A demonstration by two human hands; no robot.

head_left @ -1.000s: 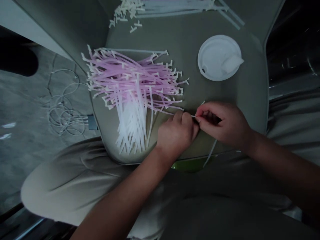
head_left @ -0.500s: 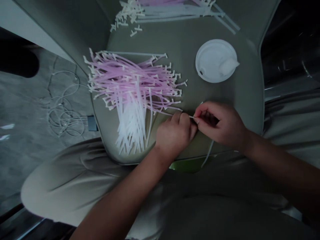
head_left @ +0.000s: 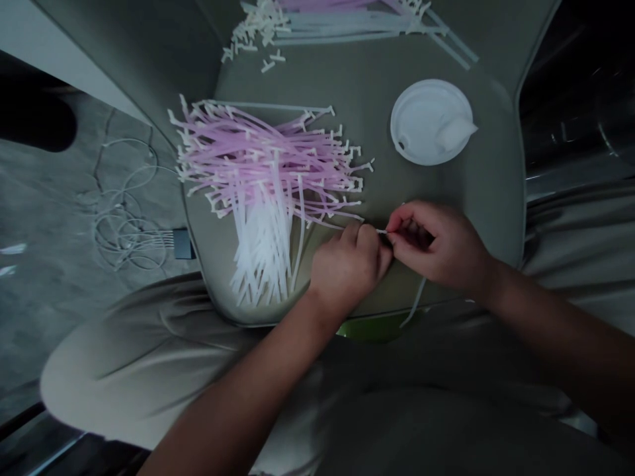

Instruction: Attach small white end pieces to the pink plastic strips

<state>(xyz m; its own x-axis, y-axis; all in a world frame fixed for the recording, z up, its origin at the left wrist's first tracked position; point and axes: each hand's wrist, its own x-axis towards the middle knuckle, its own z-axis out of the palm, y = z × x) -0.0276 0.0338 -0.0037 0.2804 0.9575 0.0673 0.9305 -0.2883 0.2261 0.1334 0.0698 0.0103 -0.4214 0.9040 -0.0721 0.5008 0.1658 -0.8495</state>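
Observation:
My left hand is closed around a thin white plastic tube, whose short end shows between my two hands. Fingertips of my right hand pinch at that end; the exact join is too small and dark to make out. Below my right hand hangs a pale tube, its upper part hidden behind the hand. Just beyond my left hand lies a pile of pink tubes with small white connectors on their ends. Shorter white tubes are heaped against the near side of that pile.
All this lies on a grey-green chair seat. A round white lid with a white nozzle-like piece sits at the right. Loose white connectors and more tubes are at the back. Coiled cables lie on the floor.
My hands hold almost the same pose at the tube end. The whole view has shifted very slightly.

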